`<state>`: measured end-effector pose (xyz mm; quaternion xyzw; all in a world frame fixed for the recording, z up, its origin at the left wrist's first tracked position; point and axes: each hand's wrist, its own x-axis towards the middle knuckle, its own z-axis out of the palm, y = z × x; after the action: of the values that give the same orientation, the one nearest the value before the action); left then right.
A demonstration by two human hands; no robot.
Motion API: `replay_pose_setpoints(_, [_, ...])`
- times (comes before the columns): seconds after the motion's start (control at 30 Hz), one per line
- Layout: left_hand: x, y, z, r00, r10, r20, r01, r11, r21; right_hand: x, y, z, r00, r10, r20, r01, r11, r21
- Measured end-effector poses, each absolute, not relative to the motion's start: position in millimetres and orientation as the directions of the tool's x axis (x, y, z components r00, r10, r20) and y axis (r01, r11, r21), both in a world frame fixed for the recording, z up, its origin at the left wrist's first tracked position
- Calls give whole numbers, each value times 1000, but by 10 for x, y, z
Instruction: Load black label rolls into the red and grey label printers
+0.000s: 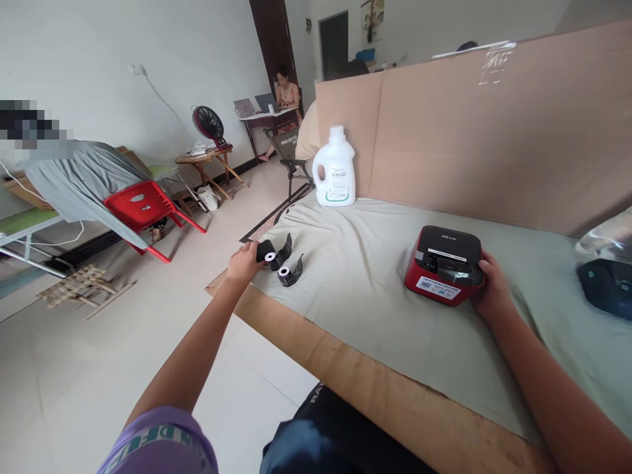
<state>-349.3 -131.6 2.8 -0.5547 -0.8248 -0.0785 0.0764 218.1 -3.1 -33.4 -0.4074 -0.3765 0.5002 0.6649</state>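
My left hand reaches to the table's left edge and closes on a black paper roll with a white core. A second black roll lies just to its right on the grey-green cloth. My right hand grips the right side of a red and black label printer standing on the cloth. The printer's lid looks closed.
A white detergent jug stands at the back by a cardboard wall. A dark device lies at the far right. On the floor to the left are a red chair, a fan and small tables; a person sits far back.
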Motion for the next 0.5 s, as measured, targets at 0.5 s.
replay_pose_setpoints(0.5, [-3187, -1696, 187, -334, 927, 172, 942, 322, 96, 2195, 5, -437, 175, 970, 168, -362, 222, -905])
